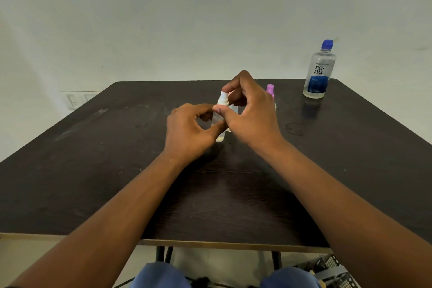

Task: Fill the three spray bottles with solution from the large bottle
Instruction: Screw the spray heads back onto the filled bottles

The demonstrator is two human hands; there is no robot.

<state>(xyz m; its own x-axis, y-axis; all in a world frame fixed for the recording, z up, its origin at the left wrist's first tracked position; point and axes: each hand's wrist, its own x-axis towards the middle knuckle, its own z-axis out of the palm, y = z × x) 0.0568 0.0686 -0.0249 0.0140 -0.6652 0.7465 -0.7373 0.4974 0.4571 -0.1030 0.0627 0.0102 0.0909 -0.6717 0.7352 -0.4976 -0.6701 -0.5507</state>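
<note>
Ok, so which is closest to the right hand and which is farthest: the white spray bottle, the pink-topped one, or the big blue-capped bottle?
1. White spray bottle: gripped by the right hand, and the left hand grips it too.
2. Pink-topped spray bottle: just behind the right hand, partly hidden.
3. Large bottle: far right corner of the table.

Table [117,147]: dark wood-grain top, matt with dull sheen, scuffed pale in spots, faint ring mark near right side; lighter raw-looking edge along front. Large bottle [319,72]: clear glossy plastic, smooth, blue printed label, blue plastic cap. White spray bottle [222,110]: translucent plastic body, opaque white plastic top, smooth. Pink spray bottle [270,89]: pink plastic top, slightly glossy. Wall [163,18]: matt pale paint. Blue cloth [161,276] over knees, soft, matt.
</note>
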